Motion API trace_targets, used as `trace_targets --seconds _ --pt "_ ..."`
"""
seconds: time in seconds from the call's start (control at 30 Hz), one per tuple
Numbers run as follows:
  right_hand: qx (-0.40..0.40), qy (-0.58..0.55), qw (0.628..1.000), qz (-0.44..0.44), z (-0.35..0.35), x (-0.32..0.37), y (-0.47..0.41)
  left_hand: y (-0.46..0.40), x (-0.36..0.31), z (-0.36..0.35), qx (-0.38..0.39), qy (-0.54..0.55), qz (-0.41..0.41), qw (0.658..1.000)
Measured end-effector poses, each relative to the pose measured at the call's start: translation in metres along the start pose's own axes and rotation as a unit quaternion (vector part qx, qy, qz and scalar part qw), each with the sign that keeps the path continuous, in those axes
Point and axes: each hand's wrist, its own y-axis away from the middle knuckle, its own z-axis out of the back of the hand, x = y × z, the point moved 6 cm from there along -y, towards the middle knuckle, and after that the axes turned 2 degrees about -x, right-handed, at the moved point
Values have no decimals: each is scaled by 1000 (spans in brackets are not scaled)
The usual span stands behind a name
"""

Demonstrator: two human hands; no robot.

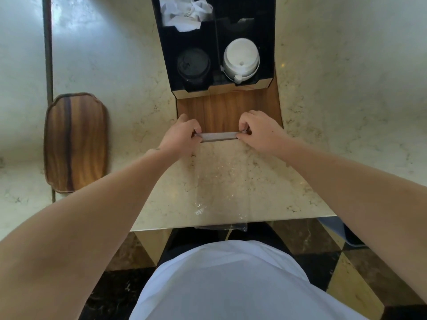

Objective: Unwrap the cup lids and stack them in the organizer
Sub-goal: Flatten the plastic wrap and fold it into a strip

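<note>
A black organizer (269, 54) stands at the back of the marble counter. Its front left slot holds a stack of black lids (193, 64); the front right slot holds a stack of white lids (241, 58). In front of it, my left hand (182, 137) and my right hand (258, 132) each pinch one end of a clear plastic wrapper (218, 136), stretched flat between them. The wrapper hangs down over the counter to its front edge (219, 199). It looks empty.
Crumpled white paper (184, 12) fills the organizer's back left compartment. A wooden board (228, 109) lies under the organizer. A wooden tray (76, 142) sits on the counter at the left. The counter's front edge (161, 226) is close to my body.
</note>
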Motion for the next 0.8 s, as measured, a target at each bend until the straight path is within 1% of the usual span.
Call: trace_targets --seconds 0.1,0.2,0.27,0.37,0.43,0.5,0.57,0.63,0.7,0.8 --pt "5 47 998 52 3 8 1 2 -6 5 -22 -54 -69 996" --pt "-10 119 986 115 2 18 7 11 -11 7 -57 -103 -148 982" --pt "-17 165 976 142 0 22 12 19 -11 4 -63 -137 -188 971" --pt "-3 226 959 170 -8 26 22 24 -8 0 -71 -177 -213 958" --pt "0 235 958 164 -8 24 31 26 -7 -1 -75 -182 -217 956" --pt "-8 205 969 134 -5 21 37 30 -9 1 -86 -164 -218 958" --pt "-11 152 984 97 -3 21 37 34 -12 3 -94 -141 -202 965" --pt "-4 86 995 44 -2 17 26 32 -12 6 -96 -102 -156 978" --pt "20 37 999 -7 -2 10 12 24 -11 6 -85 -63 -108 988" --pt "57 -4 997 -48 -4 2 -2 10 -7 4 -61 -3 -39 997"
